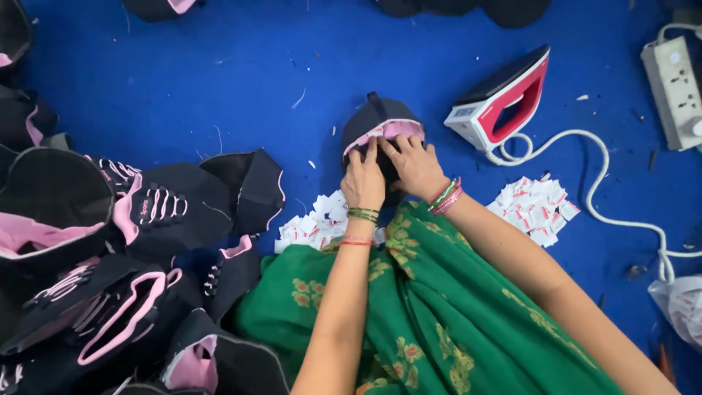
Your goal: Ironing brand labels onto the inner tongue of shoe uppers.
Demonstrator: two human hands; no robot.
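While both the left hand point(363, 183) and right hand point(414, 167) pinch the black pink-lined shoe upper point(380, 128), its lining could slip askew near the upright red-and-white iron point(501, 99).

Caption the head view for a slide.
Both hands, left hand and right hand, press a black-and-pink shoe upper beside an iron.

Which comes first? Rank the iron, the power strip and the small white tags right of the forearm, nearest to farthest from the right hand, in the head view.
From the right hand:
1. Iron, standing on end just up and right of the hand.
2. White tags, a loose pile lower right, only slightly farther than the iron.
3. Power strip, at the far right edge, clearly farthest.
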